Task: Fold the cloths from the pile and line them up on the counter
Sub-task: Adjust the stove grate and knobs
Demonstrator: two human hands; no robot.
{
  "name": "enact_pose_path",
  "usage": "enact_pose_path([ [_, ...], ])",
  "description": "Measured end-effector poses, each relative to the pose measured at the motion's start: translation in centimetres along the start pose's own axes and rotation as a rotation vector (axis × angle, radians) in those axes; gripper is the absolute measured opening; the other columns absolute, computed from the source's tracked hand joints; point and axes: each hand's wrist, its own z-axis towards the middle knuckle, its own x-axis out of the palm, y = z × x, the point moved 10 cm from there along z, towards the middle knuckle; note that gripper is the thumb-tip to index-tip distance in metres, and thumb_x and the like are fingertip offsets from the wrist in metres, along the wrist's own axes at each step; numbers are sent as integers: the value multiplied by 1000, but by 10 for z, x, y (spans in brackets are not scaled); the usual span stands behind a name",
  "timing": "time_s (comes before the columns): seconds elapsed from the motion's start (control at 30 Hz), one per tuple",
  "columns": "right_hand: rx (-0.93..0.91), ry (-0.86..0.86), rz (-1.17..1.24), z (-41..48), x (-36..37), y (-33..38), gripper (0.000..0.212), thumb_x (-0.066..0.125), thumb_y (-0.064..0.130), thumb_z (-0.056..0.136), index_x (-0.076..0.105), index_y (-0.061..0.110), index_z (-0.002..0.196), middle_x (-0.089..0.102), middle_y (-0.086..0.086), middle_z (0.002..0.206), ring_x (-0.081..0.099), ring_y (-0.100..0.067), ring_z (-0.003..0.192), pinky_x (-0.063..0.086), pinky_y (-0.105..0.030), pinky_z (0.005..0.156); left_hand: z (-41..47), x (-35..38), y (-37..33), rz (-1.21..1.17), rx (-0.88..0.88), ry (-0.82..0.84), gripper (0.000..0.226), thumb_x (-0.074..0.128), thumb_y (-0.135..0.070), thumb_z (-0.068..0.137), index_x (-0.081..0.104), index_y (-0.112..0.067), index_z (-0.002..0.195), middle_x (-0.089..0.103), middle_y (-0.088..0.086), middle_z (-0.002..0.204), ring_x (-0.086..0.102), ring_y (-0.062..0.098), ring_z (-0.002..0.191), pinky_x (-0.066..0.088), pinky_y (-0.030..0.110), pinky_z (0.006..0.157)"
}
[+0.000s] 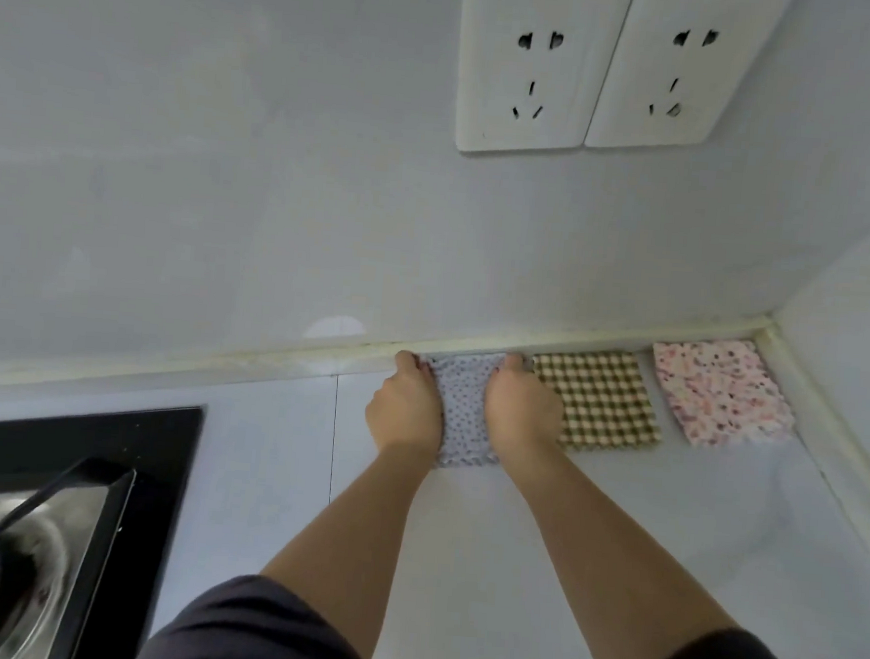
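At the back of the counter [511, 540], close against the wall, I have the dotted cloth [463, 408] between my hands. My left hand [406, 412] grips its left side and my right hand [520, 412] its right, with my fingers curled over the far corners. Its right edge lies just beside the checked cloth [600, 400], and my right hand partly covers that neighbour. Letting go, I could drag the checked one askew or lap one cloth over the other. Lifting my fingers carelessly might also spring the fold open, since the fabric looks thin and soft. The dotted cloth is pale lilac with small dark spots. It is folded to a rough square, and its near edge is slightly wavy. The pink cloth [722, 390] lies further right, apart, near the corner.
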Motion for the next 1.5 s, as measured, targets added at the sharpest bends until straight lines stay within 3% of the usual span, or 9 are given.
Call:
enact_pose_path([
  [0.17, -111, -208, -10, -10, -41, 4, 33, 57, 12, 88, 49, 0, 118, 63, -14, 96, 64, -29, 76, 36, -30, 54, -3, -16, 18, -156, -64, -126, 14, 43, -28, 98, 40, -15, 93, 59, 4, 90, 49, 24, 69, 32, 32, 61],
  [0.27, -426, -395, -18, -34, -53, 20, 29, 76, 3, 62, 61, 4, 86, 60, -12, 81, 61, -30, 70, 46, -33, 56, -18, -31, -6, -78, 357, -235, 3, 51, -14, 90, 53, -12, 88, 57, 4, 90, 54, 25, 74, 36, 32, 58],
  [0.6, -560, -63, -130, -57, 6, 35, 71, 82, 22, 59, 61, 2, 123, 59, -15, 131, 56, -30, 122, 39, -53, 102, -46, 5, -10, 283, 609, 16, 46, 32, -22, 82, 62, -10, 115, 61, 7, 123, 60, 25, 110, 47, 40, 82],
  [0.7, -577, -61, -168, -59, 9, 35, 60, 45, 32, 86, 47, 0, 137, 44, -17, 145, 41, -31, 135, 23, -49, 115, -48, 22, -4, 446, 610, 175, 71, 6, -33, 85, 20, -9, 150, 15, 5, 158, 14, 22, 146, 13, 47, 115],
  [0.83, -543, 2, -170, -59, 22, 30, 63, 27, 35, 87, 48, 2, 137, 44, -14, 145, 42, -27, 135, 23, -51, 109, -45, 42, 13, 517, 540, 299, 71, -18, -41, 79, -20, -15, 144, -20, 2, 157, -20, 15, 144, -10, 46, 115],
  [1.0, -475, 73, -211, -63, 10, 31, 65, 8, 36, 94, 7, 6, 152, 2, -8, 160, 0, -23, 148, 3, -53, 118, -46, 18, 8, 425, 457, 353, 61, 15, -40, 101, -7, -12, 151, -13, 7, 159, -11, 20, 146, 0, 49, 118],
  [1.13, -405, -22, 0, -105, -12, 34, 65, 16, 33, 91, 33, 0, 145, 31, -15, 153, 25, -29, 143, 13, -52, 114, -81, -38, 24, 211, 450, 272, 56, 27, -36, 102, 9, -17, 151, 1, 1, 160, -3, 15, 147, -1, 41, 118],
  [1.3, -416, 48, 329, -196, -22, 67, 57, 41, 16, 98, 18, 6, 150, 15, -6, 159, 8, -18, 148, 3, -33, 118, -151, -112, 105, -12, 402, 202, 47, 28, -35, 97, 40, -18, 140, 27, 1, 154, 16, 17, 145, 8, 40, 118],
  [1.5, -375, 51, 641, -330, -40, 128, 52, 49, 7, 95, 33, 5, 145, 33, -6, 152, 28, -18, 142, 12, -12, 110, -243, -216, 214, -166, 354, 39, 32, 44, -21, 94, 57, -18, 123, 51, -5, 134, 38, 14, 132, 27, 39, 112],
])
